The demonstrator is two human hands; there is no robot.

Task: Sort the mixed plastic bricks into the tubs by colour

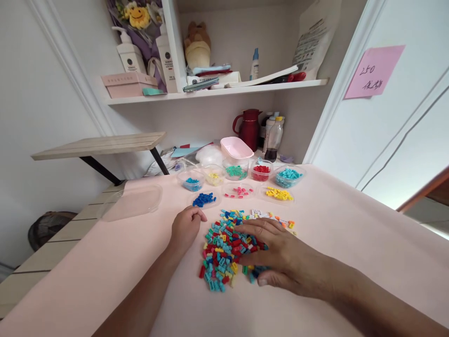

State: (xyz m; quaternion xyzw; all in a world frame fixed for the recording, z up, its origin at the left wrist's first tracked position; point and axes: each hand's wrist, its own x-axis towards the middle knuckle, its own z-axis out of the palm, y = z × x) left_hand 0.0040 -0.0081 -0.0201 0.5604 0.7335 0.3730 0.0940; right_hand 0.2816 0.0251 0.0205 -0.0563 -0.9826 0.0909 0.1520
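Observation:
A heap of small mixed-colour plastic building bricks [219, 252] lies on the pink table cover. Over the right part of it my right hand [280, 255] is spread palm down, fingers apart, and it hides some bricks. Left of the heap, my left hand [185, 227] rests with curled fingers; whatever may be inside them is hidden. Just beyond it stands a clear tub of dark blue bricks [204, 200]. Further right are tubs with pink bricks [242, 191] and yellow bricks [279, 194]. White bricks [257, 213] and a few orange ones lie at the heap's far edge.
Behind stand clear tubs of blue [191, 184], pale yellow [214, 178], green [236, 172], red [261, 172] and turquoise bricks [288, 177]. A clear lid [133, 201] lies at left. A pink container [237, 148], red jug [249, 131] and bottle [275, 140] stand at the back, under a shelf [217, 91].

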